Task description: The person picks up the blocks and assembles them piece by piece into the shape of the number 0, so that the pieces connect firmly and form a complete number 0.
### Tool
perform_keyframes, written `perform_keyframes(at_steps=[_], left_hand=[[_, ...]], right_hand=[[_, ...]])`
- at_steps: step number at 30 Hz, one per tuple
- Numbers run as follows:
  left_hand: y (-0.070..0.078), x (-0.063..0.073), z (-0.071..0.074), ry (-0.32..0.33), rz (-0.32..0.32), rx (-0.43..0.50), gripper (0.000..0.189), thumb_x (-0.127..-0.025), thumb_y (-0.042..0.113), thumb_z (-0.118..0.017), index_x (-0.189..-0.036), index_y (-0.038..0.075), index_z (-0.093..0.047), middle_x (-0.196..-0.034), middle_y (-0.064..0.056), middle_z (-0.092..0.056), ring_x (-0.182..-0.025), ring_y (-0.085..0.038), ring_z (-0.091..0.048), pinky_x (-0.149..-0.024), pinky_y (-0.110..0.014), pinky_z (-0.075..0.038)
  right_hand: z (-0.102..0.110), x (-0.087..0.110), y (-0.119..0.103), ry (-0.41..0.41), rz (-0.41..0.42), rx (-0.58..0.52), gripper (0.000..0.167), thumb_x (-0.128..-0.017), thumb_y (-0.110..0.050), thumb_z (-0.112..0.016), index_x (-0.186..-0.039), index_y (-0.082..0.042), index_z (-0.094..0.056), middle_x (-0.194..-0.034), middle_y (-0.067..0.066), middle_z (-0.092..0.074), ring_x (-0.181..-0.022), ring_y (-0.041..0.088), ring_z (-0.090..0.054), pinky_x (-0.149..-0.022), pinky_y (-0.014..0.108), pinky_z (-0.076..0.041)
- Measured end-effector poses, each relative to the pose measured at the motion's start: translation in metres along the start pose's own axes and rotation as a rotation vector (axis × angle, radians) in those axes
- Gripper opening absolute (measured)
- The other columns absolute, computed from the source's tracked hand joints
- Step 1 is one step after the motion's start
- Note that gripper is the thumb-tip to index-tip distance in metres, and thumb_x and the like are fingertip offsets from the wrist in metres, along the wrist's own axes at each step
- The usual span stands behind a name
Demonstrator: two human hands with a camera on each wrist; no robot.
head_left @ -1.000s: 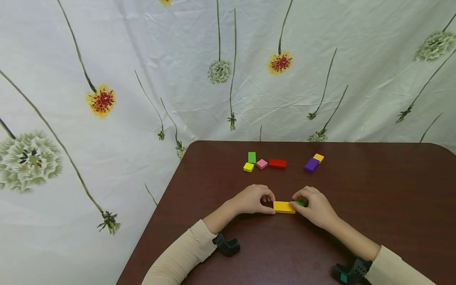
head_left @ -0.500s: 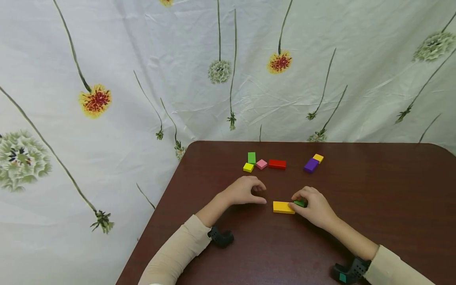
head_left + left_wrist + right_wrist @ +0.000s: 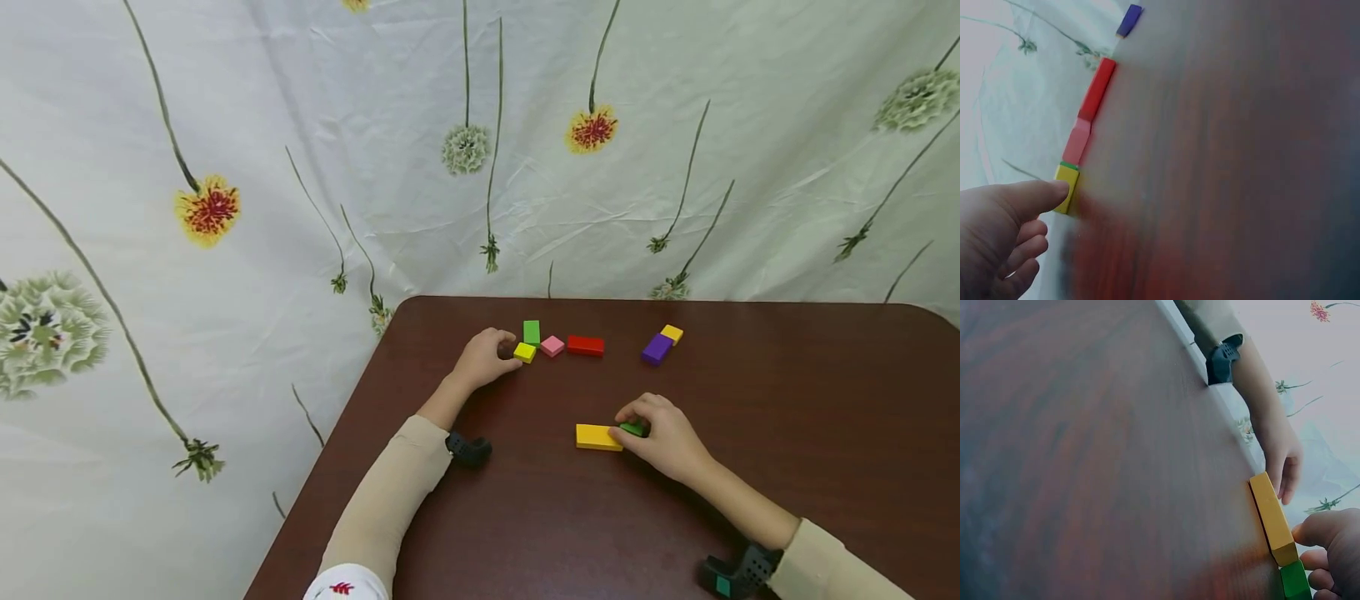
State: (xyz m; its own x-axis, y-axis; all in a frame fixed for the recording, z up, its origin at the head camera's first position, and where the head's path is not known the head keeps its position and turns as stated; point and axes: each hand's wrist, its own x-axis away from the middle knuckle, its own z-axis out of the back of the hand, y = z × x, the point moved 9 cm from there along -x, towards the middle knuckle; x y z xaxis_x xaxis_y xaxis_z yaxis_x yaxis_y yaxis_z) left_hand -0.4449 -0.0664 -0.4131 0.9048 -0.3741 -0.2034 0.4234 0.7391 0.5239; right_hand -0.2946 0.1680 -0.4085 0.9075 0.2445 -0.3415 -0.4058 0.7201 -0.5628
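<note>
My left hand [image 3: 483,360] is at the small yellow block [image 3: 525,353]; in the left wrist view its thumb [image 3: 1047,194] overlaps the yellow face. Its thumb and index finger stand apart, and whether they press the block I cannot tell. Nearer to me lies a longer orange-yellow block [image 3: 597,437]. My right hand [image 3: 663,437] holds a green block [image 3: 633,428] against that block's right end, between thumb and fingers; the hand covers part of the green one. In the right wrist view the orange-yellow block [image 3: 1272,519] and green block [image 3: 1295,581] sit end to end.
Behind the small yellow block are a light green block [image 3: 531,332], a pink block [image 3: 552,346] and a red block [image 3: 585,346]. Farther right, a purple block [image 3: 657,349] touches a small orange-yellow block [image 3: 672,334]. The brown table [image 3: 787,417] meets a flowered cloth [image 3: 337,125] behind.
The left hand has let go of the orange-yellow block's left end and moved away, up and left, to the small yellow block. My right hand stays in place.
</note>
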Motion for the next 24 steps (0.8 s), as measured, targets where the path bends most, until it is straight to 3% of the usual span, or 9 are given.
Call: perform_keyframes(at_steps=[7,12,19,24], left_hand=[[-0.011,-0.013,-0.011,-0.083,0.024,0.132,0.041,-0.086,0.015,-0.076,-0.124,0.003,-0.065,-0.115,-0.011,-0.064,-0.105,-0.025,-0.059,-0.092,-0.035,-0.049],[-0.014,-0.017,-0.012,-0.104,0.040,0.138,0.036,-0.085,0.017,-0.077,-0.118,0.005,-0.068,-0.110,-0.009,-0.064,-0.102,-0.024,-0.058,-0.090,-0.034,-0.049],[-0.011,-0.014,-0.010,-0.108,0.028,0.142,0.033,-0.084,0.021,-0.079,-0.112,0.005,-0.070,-0.105,-0.006,-0.066,-0.097,-0.022,-0.058,-0.087,-0.033,-0.050],[-0.001,-0.007,-0.008,-0.108,0.005,0.159,0.033,-0.082,0.024,-0.080,-0.109,0.007,-0.070,-0.104,-0.005,-0.066,-0.096,-0.020,-0.059,-0.086,-0.033,-0.050]], right_hand=[[0.000,0.000,0.001,-0.004,0.001,0.008,0.013,-0.082,-0.020,-0.079,-0.088,-0.012,-0.071,-0.085,-0.006,-0.058,-0.075,0.013,-0.046,-0.063,0.027,-0.043],[0.000,0.000,0.001,-0.007,-0.005,0.015,0.012,-0.082,-0.020,-0.079,-0.088,-0.012,-0.071,-0.085,-0.006,-0.057,-0.075,0.013,-0.046,-0.063,0.027,-0.043],[0.001,0.000,-0.001,-0.005,0.002,0.007,0.012,-0.083,-0.019,-0.079,-0.088,-0.012,-0.071,-0.085,-0.006,-0.058,-0.075,0.013,-0.047,-0.063,0.027,-0.044],[0.001,0.000,-0.001,-0.003,0.000,0.010,0.012,-0.082,-0.018,-0.079,-0.088,-0.012,-0.071,-0.084,-0.006,-0.057,-0.075,0.013,-0.047,-0.063,0.027,-0.044]])
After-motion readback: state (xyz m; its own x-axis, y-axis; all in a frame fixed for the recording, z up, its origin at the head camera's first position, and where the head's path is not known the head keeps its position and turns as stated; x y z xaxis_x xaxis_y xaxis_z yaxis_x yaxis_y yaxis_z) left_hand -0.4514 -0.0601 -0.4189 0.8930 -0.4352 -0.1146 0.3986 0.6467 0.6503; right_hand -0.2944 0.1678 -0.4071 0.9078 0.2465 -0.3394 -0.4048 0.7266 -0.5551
